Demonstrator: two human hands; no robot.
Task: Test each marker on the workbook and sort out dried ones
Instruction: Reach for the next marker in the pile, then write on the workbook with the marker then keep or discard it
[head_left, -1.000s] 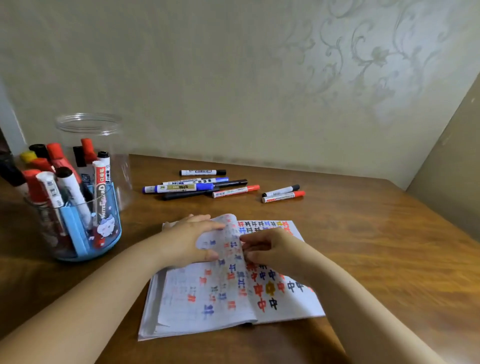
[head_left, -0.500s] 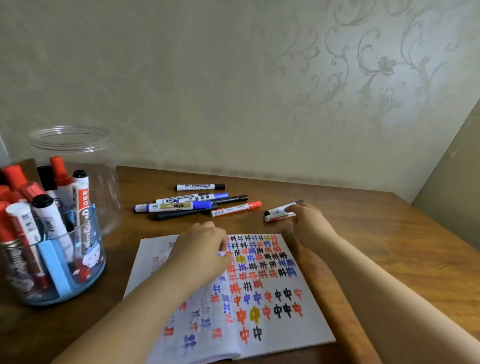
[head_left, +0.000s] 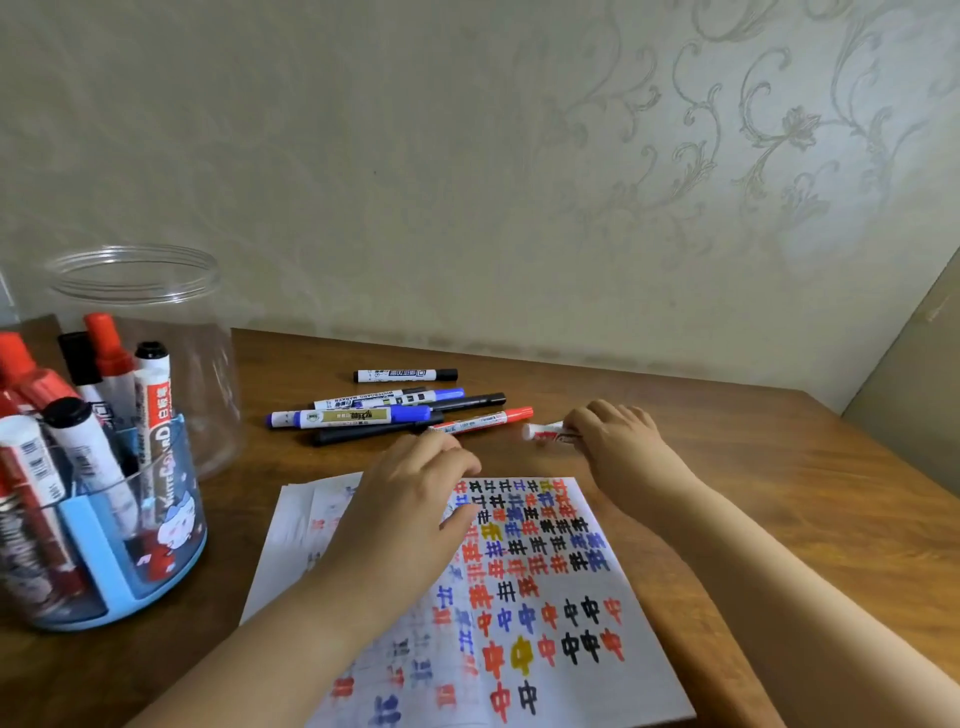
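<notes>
Wooden desk (head_left: 779, 467) against patterned wall (head_left: 519, 156), left hand (head_left: 415, 499) flat on workbook (head_left: 545, 623), right hand (head_left: 618, 441) gripping marker (head_left: 543, 432)

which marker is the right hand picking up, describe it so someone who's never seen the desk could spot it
Start at the open workbook on the wooden desk. Just beyond its top right corner, the right hand grips a white marker with red print. Unlike the loose markers lying in a pile to its left, it sits apart, half covered by fingers.
</notes>
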